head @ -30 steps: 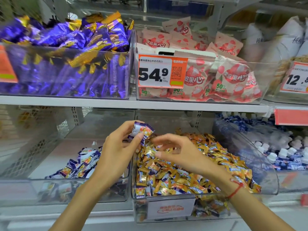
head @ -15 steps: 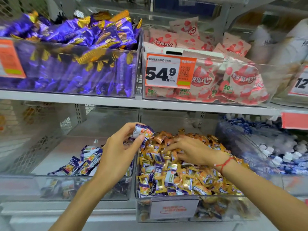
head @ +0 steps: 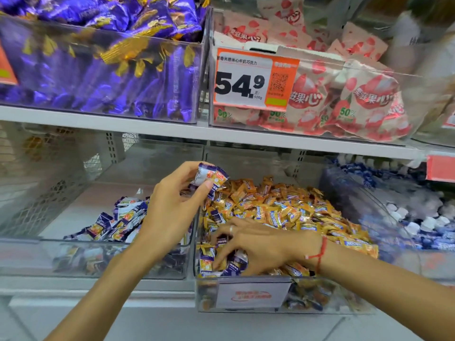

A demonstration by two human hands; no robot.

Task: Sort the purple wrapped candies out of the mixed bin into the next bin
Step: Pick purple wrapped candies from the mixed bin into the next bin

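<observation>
My left hand (head: 172,207) holds a small bunch of purple wrapped candies (head: 210,177) up above the divider between two clear bins. The mixed bin (head: 253,295) on the right is heaped with orange candies (head: 283,207) and some purple ones near its front left. My right hand (head: 256,244) reaches down into that front-left corner, fingers curled among purple candies (head: 232,265); whether it grips one I cannot tell. The bin to the left (head: 49,257) holds a small pile of purple candies (head: 118,222).
A white shelf (head: 147,127) runs just above the two bins. It carries a bin of large purple-and-gold wrappers (head: 98,70) and a bin of pink packets (head: 344,99) with an orange price tag (head: 253,81). A bin of blue-and-white candies (head: 406,217) stands at the right.
My right hand has moved from the back of the mixed bin down to its front-left corner and dug into the candies. My left hand has kept its bunch of purple candies raised.
</observation>
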